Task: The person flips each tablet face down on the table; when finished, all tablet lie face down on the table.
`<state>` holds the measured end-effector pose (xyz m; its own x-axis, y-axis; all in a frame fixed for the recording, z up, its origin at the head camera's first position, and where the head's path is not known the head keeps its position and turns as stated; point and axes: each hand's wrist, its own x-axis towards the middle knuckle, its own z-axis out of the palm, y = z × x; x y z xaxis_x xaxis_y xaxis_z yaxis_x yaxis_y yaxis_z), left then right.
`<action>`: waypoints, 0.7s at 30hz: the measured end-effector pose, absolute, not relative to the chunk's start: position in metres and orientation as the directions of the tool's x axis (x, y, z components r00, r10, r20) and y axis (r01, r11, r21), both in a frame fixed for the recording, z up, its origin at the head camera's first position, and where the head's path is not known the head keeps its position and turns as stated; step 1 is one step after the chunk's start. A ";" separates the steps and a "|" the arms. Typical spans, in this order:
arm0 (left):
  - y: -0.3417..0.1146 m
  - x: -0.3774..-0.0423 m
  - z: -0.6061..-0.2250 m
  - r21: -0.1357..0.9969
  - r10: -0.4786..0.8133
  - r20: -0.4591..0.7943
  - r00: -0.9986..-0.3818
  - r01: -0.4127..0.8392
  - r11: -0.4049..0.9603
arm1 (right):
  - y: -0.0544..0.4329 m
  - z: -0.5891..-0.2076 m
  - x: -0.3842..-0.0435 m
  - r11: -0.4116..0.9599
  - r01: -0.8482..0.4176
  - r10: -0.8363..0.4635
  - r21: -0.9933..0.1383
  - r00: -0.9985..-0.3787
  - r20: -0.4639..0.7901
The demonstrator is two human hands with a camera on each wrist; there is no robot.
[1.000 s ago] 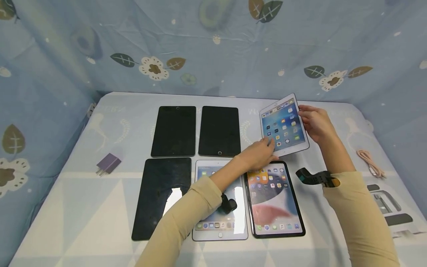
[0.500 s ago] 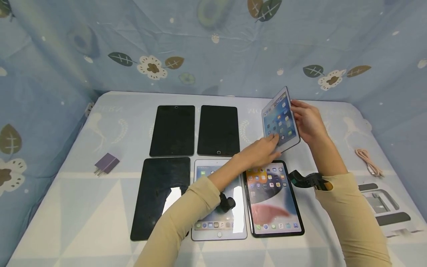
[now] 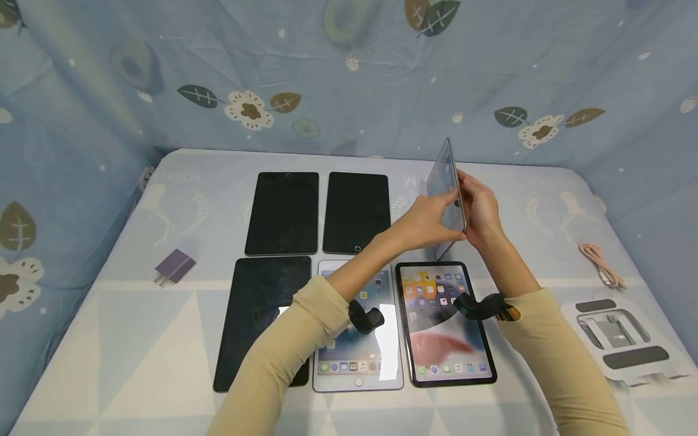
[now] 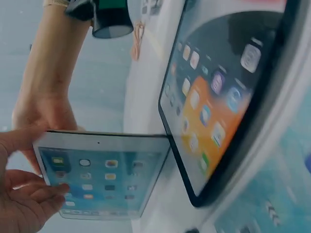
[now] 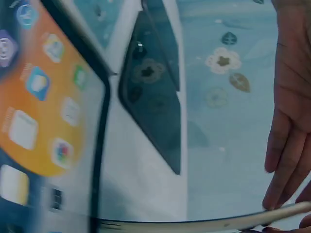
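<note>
While a purple charger (image 3: 175, 266) lies on the table (image 3: 136, 339) well to the left of both hands, three tablets with black screens follow: the near black tablet (image 3: 264, 303) beside the left forearm, the far-left black tablet (image 3: 282, 213) and the middle black tablet (image 3: 357, 209), both left of the left hand. Under that forearm lies a white tablet (image 3: 362, 351) with lit screen. The left hand (image 3: 428, 221) pinches a raised tablet (image 3: 440, 175), which stands steeply between the two hands, its lit screen toward the left one. Just nearer to the person than the hands lies a black-framed tablet (image 3: 447, 333), also lit. The right hand (image 3: 481, 209) touches the raised tablet from behind with fingers rather straight; whether it grips, I cannot tell. Right of this hand are a pinkish cable (image 3: 601, 265) and, nearer to the person, a pale stand (image 3: 635, 357).
</note>
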<state>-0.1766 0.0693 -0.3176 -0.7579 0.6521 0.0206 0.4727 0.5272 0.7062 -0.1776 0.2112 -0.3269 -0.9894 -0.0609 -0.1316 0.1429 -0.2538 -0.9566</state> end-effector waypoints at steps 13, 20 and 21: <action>0.033 -0.185 -0.330 0.706 0.591 -0.019 -0.807 0.408 0.579 | 0.216 -0.377 -0.180 0.092 0.216 -0.352 -0.972 -0.906 -0.235; 0.018 -0.185 -0.342 0.709 0.578 0.013 -0.816 0.415 0.570 | 0.229 -0.395 -0.176 0.414 0.071 -0.383 -0.908 -0.891 -0.245; 0.017 -0.185 -0.344 0.709 0.574 0.011 -0.819 0.411 0.573 | 0.230 -0.396 -0.175 0.448 0.044 -0.390 -0.893 -0.889 -0.240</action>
